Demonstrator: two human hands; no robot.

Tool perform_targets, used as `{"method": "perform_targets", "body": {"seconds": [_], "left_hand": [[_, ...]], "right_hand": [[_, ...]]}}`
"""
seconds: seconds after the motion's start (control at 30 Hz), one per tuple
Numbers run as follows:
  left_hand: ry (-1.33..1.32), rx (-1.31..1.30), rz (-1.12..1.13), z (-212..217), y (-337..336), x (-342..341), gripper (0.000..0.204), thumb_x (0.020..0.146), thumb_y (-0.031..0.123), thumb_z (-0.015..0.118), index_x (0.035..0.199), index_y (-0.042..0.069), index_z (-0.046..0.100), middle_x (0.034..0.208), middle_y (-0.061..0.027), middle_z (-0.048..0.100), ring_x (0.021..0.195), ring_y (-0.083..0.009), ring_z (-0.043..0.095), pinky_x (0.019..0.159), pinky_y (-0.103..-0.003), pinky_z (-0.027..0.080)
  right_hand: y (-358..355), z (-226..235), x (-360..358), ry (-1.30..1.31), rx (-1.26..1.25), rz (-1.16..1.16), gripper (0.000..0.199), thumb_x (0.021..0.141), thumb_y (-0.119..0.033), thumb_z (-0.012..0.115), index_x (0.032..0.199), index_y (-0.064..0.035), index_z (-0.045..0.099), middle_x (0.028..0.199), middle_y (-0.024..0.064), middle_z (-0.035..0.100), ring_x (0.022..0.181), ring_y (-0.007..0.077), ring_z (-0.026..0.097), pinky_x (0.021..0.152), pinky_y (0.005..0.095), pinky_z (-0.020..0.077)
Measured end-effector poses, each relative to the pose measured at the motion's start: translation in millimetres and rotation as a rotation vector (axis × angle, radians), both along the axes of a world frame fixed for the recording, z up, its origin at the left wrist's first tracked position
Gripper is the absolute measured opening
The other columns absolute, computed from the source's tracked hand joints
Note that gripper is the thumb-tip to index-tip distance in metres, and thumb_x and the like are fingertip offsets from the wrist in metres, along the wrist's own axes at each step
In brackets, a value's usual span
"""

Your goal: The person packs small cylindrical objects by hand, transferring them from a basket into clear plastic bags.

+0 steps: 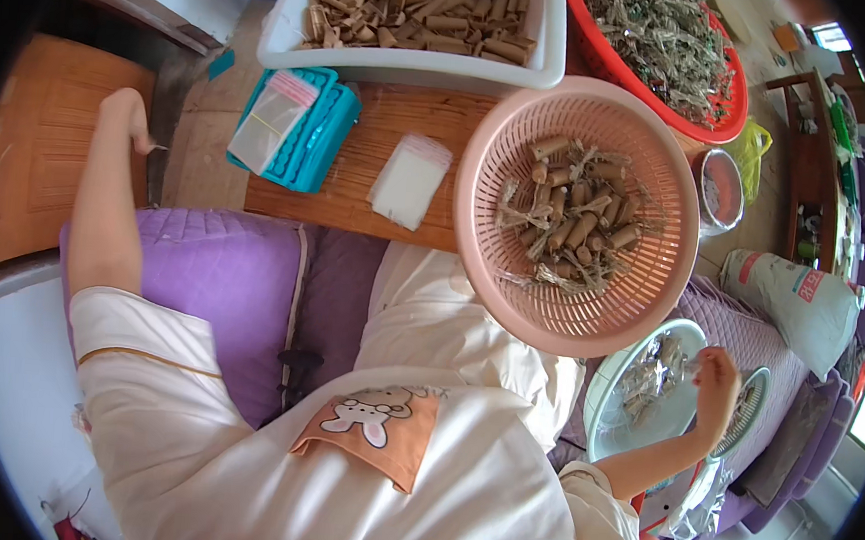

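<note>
My left hand is stretched out at the far left, in front of a wooden door. Its fingers are bent together, with a thin pale sliver at their tips that is too small to name. On the right, my right hand is raised over the rim of a pale green basin. Its fingers are curled closed; what they may hold is unclear. Inside the basin lie crinkled clear wrappers. A pink strainer basket beside it holds several brown rolls with twisted clear film ends.
On the wooden table are a stack of clear bags and a teal box with more bags on it. Behind stand a white tub of brown pieces and a red basket of wrapped items. A white sack lies at right.
</note>
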State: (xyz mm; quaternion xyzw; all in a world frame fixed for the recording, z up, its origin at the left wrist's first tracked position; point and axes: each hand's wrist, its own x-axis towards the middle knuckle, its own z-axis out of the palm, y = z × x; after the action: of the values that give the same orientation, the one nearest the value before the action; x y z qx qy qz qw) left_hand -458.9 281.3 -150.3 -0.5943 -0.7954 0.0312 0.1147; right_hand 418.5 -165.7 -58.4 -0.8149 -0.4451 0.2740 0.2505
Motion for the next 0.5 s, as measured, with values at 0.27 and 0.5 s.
{"method": "perform_targets", "body": {"seconds": [0.27,0.5], "left_hand": [[-0.436,-0.127,-0.891,160,-56,290,0.032,0.083,0.021,0.054,0.110,0.004,0.051,0.098,-0.0103,0.061,0.093,-0.0232,0.058,0.077,-0.032,0.046],[0.058,-0.248,-0.443,133,-45,236,0.045,0.086,0.041,0.046,0.108,0.004,0.056,0.102,-0.0148,0.061,0.090,-0.0301,0.059,0.079,-0.040,0.045]], "right_hand": [[33,15,-49,-0.298,-0.264,0.097,0.012,0.077,-0.008,0.053,0.086,-0.0012,0.058,0.057,0.0132,0.054,0.054,0.0250,0.055,0.054,0.0359,0.0420],[181,5,-163,-0.086,0.047,0.710,0.021,0.081,-0.019,0.054,0.085,0.0014,0.055,0.070,0.0204,0.058,0.069,0.0356,0.059,0.060,0.0420,0.0450]]}}
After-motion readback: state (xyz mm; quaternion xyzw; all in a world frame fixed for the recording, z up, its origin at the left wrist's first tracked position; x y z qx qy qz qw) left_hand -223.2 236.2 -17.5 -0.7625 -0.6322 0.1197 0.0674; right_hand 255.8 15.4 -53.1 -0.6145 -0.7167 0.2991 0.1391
